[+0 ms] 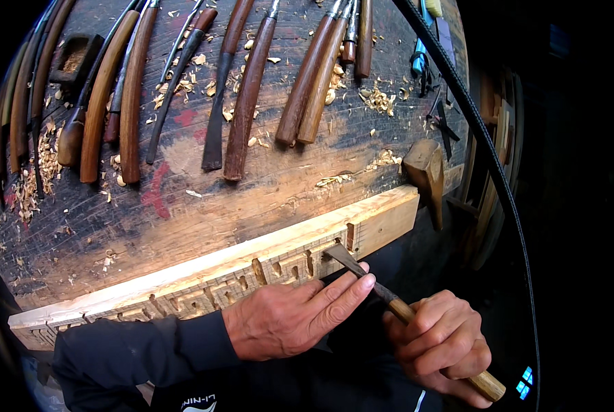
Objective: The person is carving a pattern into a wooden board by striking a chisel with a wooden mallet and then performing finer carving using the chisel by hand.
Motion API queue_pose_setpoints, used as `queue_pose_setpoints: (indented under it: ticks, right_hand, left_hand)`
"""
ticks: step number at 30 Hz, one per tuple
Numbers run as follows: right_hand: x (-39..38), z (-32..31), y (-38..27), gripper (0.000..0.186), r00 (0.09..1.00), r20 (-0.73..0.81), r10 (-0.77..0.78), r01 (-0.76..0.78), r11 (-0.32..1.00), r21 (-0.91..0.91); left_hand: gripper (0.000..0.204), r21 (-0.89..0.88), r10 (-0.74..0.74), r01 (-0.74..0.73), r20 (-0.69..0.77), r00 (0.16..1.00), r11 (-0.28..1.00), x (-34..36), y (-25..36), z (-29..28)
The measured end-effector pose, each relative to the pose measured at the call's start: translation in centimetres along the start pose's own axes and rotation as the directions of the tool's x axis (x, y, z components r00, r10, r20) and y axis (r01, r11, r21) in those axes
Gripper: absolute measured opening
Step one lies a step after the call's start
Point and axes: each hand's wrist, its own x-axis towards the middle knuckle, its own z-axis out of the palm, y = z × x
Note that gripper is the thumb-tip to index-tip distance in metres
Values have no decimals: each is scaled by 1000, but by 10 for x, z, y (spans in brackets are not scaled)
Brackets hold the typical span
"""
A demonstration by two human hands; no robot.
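Right hand (pixel 439 340) grip clamped on wooden-handled steel chisel (pixel 396 307) | left hand (pixel 294 317) fingers extended, steadying blade | blade tip sat in pale carved wooden plank (pixel 379 221) at edge of dark worn bench (pixel 183 206) | brown-handled carving tools (pixel 248 89) lay beyond.

The right hand (pixel 441 340) grips the wooden handle of a chisel (pixel 389 295), its blade set into a slot in the carved pale wooden strip (pixel 252 264). The left hand (pixel 290 316) rests on the strip, fingers steadying the blade. Beyond, wood-handled carving tools (pixel 245 96) lie among shavings on the dark workbench (pixel 115 220), a wooden mallet (pixel 427 175) at its right.
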Motion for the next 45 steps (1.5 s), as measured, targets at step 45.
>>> queue_pose_setpoints:
  ticks: [45]
  right_hand:
    - [11,14,8,46,993,121,-12,9,1000,22]
  left_hand:
    - [91,25,29,-25,-144,989,999,-7,-2,8]
